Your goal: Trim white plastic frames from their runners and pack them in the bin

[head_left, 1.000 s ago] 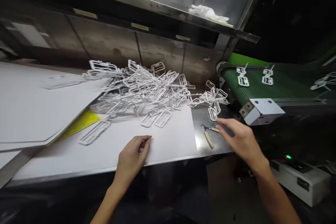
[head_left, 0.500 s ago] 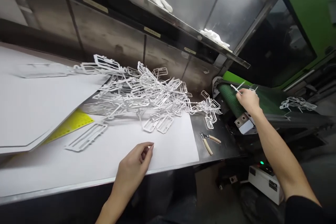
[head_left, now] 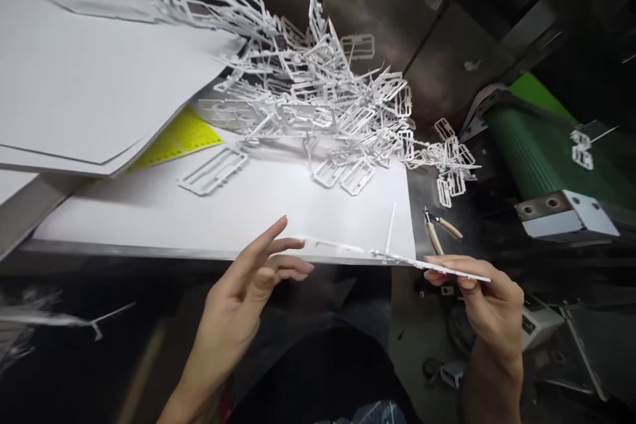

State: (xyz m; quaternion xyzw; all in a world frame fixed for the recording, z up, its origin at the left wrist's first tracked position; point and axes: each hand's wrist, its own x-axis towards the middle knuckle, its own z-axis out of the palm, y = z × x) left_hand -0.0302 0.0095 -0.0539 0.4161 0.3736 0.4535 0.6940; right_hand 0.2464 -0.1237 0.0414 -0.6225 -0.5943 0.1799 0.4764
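Observation:
A white moulded plastic frame piece (head_left: 397,257) with a thin sprue sticking up is pinched in my right hand (head_left: 489,298), edge-on over the front edge of the white work surface. My left hand (head_left: 243,285) has its fingers spread near the far end of that piece, holding nothing. Behind them a tangled heap of similar white plastic frames (head_left: 322,93) lies on the white sheet (head_left: 278,205). One loose frame (head_left: 213,172) lies flat to the left of the heap. Side cutters with pale handles (head_left: 437,232) rest just beyond my right hand.
A green conveyor belt (head_left: 527,146) on the right carries another white piece (head_left: 582,149); its metal end bracket (head_left: 561,215) juts toward the table. White boards (head_left: 99,93) lie over a yellow sheet (head_left: 173,139) at the left. Below left, more white pieces (head_left: 44,318) appear blurred.
My right hand has come back from the conveyor to the table's front edge with a white plastic frame piece. My left hand has opened its fingers. The view has tilted down and right.

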